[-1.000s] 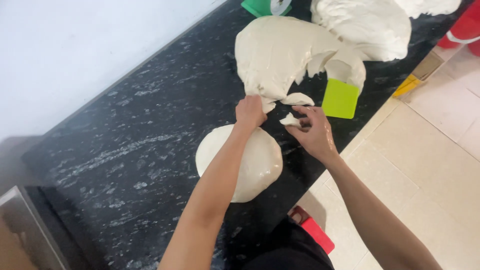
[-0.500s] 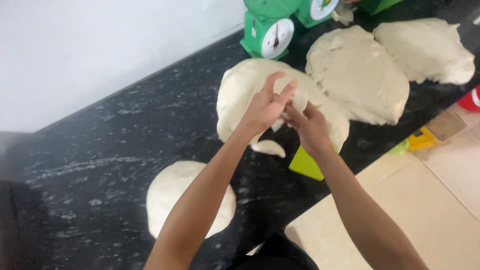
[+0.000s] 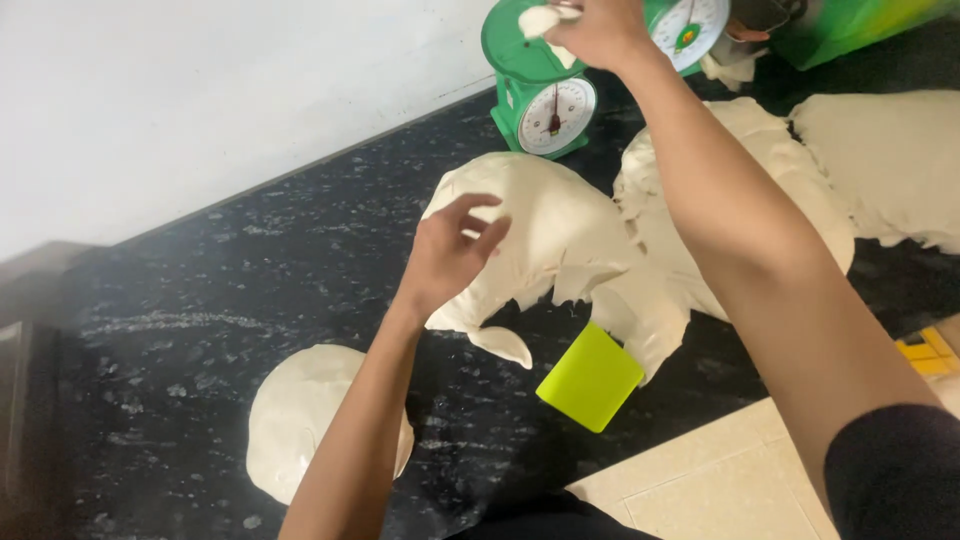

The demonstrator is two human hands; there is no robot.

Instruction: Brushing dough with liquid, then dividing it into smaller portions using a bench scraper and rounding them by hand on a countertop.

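two hands: right hand (image 3: 600, 30) pinches dough piece (image 3: 540, 20) over scale (image 3: 535, 85); left hand (image 3: 450, 250) fingers loose, empty.

Black speckled stone counter (image 3: 200, 300), polished, slight gloss w/ floury dusting. Large pale dough mass (image 3: 560, 230): soft, matt, smooth on top, torn ragged at edges. Round pale dough ball (image 3: 300, 410): matt, smooth. Lime-green plastic scraper (image 3: 590, 377): flat, smooth, semi-matt. Green plastic kitchen scale (image 3: 540, 90) w/ glossy clear dial cover. White wall (image 3: 200, 90): matt painted. Beige floor tiles (image 3: 700, 480): smooth, low sheen.
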